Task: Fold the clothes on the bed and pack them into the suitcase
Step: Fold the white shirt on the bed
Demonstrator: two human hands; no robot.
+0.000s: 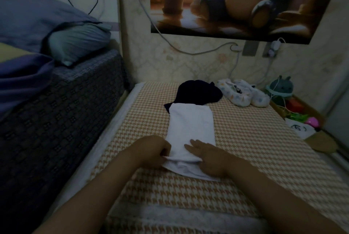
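White shirt [190,130] lies mid-frame in a long strip. Left hand [154,150] pinches its near fold, fingers curled on cloth; right hand [207,156] presses flat, fingers straight. Dark garment [198,93] sits above.

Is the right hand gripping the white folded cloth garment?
No: the right hand lies flat, fingers straight, on the white folded cloth garment; the left hand pinches its near edge.

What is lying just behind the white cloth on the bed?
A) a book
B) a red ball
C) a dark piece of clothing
C: a dark piece of clothing lies at the far end of the white cloth, partly under it.
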